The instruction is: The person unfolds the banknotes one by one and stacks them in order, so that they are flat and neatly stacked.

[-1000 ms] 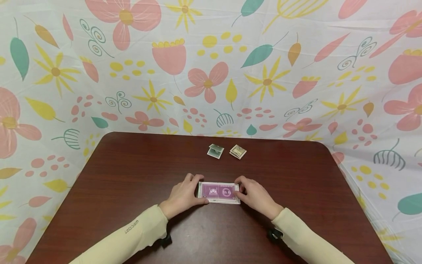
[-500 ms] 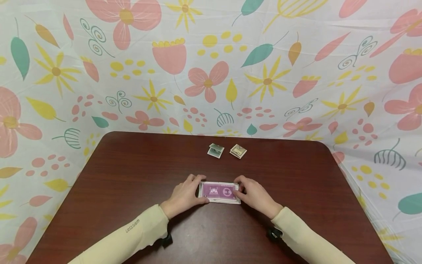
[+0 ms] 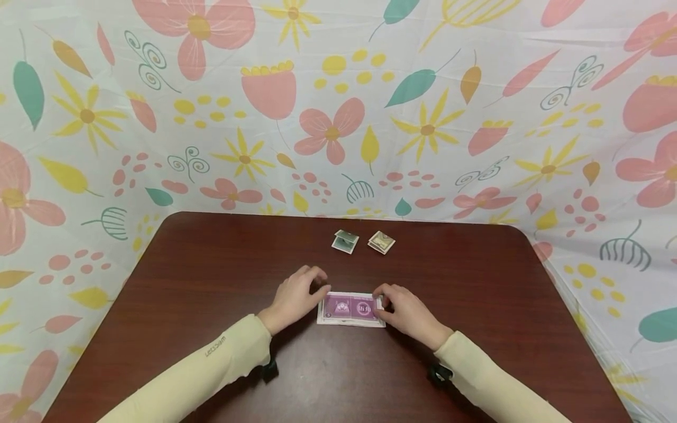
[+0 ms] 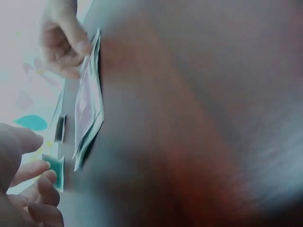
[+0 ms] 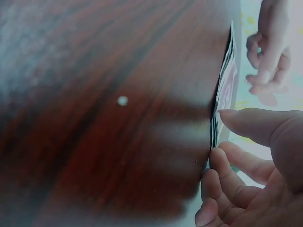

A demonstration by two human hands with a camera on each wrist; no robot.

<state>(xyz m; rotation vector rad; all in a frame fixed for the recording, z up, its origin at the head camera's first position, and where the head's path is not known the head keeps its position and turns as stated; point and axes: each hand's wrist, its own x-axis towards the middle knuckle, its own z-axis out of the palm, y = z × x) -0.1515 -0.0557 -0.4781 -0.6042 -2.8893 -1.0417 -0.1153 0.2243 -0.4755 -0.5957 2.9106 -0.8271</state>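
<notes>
A small stack of banknotes (image 3: 351, 308) with a purple one on top lies flat on the table (image 3: 211, 264), long side toward me. At its right end, my right hand (image 3: 409, 314) holds the stack, thumb on the top face and fingers around the edge; the right wrist view shows the thumb (image 5: 251, 125) on the paper's margin. My left hand (image 3: 296, 299) hovers by the upper left corner, thumb tip overlapping the stack there. Nothing is between its loosely bent fingers (image 4: 40, 170) in the left wrist view.
Toward the table's back edge lie two folded banknotes: a green one (image 3: 345, 241) and, to its right, a tan one (image 3: 381, 242). Behind the table hangs a flower-patterned white cloth (image 3: 333, 70).
My left hand has let go of the stack's left end, lifting up and away from it. The right hand and the banknotes have barely moved.
</notes>
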